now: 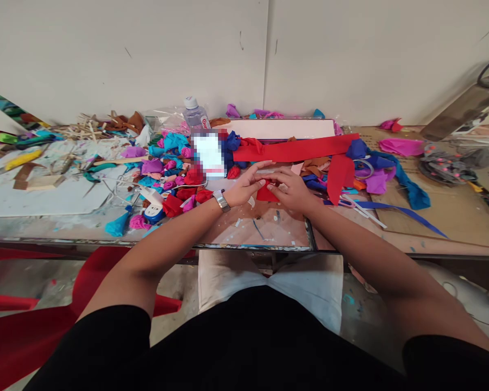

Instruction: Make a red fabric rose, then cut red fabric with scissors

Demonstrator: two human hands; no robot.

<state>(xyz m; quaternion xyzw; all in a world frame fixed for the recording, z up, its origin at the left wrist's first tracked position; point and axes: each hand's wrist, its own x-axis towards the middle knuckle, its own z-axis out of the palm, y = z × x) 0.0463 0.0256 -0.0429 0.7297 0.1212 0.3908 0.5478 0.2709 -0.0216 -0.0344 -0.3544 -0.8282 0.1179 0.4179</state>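
A small piece of red crepe paper (268,194) is held between my hands, a little above the table's front part. My left hand (244,187), with a metal watch at the wrist, pinches its left side. From the other side my right hand (292,189) grips the paper's upper right with thumb and fingers. Behind the hands stretches a long red crepe strip (297,149), and a shorter red strip (340,178) hangs down to the right. Crumpled paper flowers (173,203) in red, blue, pink and purple are heaped on the left.
A phone (211,155) with a blurred screen leans before a plastic bottle (196,117). A power strip (154,210) with a plug stands left. Scissors (352,203) and a blue ribbon (407,210) lie right, near cardboard (456,212). A dark bottle (458,111) leans far right.
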